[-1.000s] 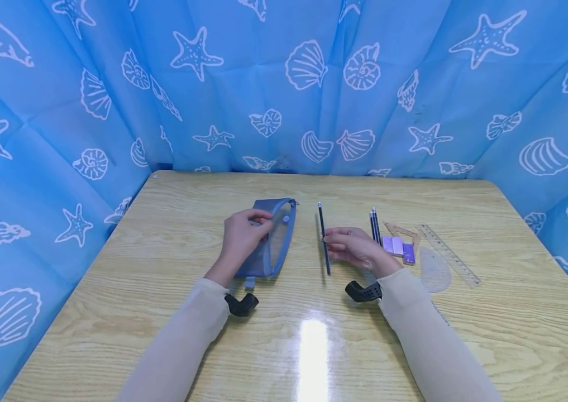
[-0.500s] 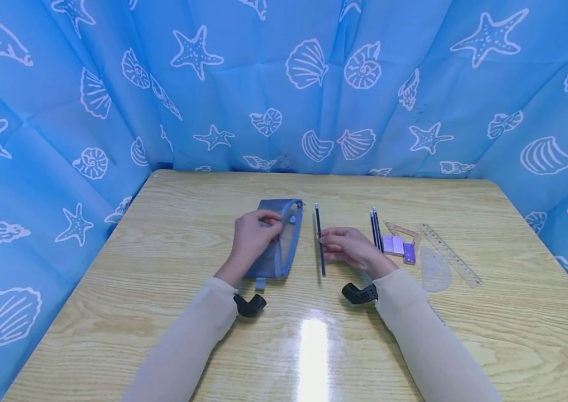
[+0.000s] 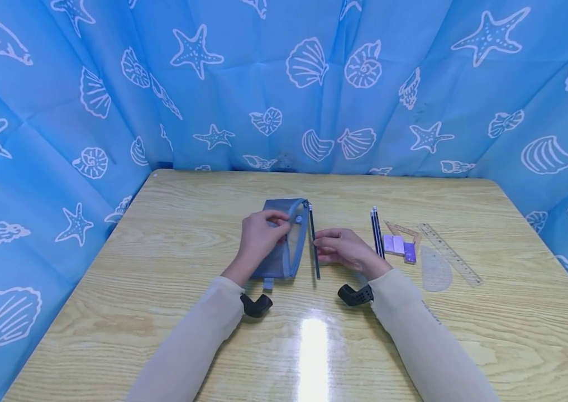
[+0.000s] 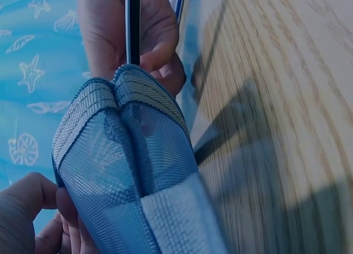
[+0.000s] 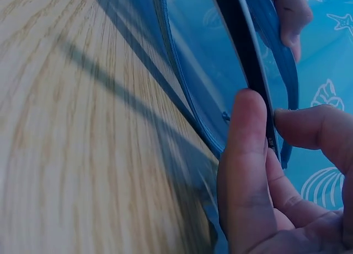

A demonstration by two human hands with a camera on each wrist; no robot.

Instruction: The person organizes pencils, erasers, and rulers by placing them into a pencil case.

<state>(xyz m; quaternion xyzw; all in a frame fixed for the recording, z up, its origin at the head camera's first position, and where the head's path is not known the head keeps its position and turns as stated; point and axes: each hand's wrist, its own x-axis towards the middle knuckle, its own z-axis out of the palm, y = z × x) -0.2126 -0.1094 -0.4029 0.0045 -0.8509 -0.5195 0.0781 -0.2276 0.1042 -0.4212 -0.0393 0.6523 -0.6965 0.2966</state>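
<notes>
A blue mesh pencil case stands on the table with its zipped mouth spread open toward the right. My left hand pinches the upper edge of that mouth between thumb and fingers. Between the thumb and fingers of my right hand is a dark pencil with a white-tipped end pointing away from me. The pencil lies lengthwise right along the case's opening. In the right wrist view the pencil crosses in front of the open mouth, and the left wrist view shows its near end just beyond the case.
Right of my right hand lie several more dark pencils, purple erasers, a set square, a clear protractor and a clear ruler. A blue shell-patterned curtain hangs behind the wooden table.
My left hand has shifted the pencil case to the right. My right hand has carried the pencil left, and the gap between pencil and case has closed to almost nothing.
</notes>
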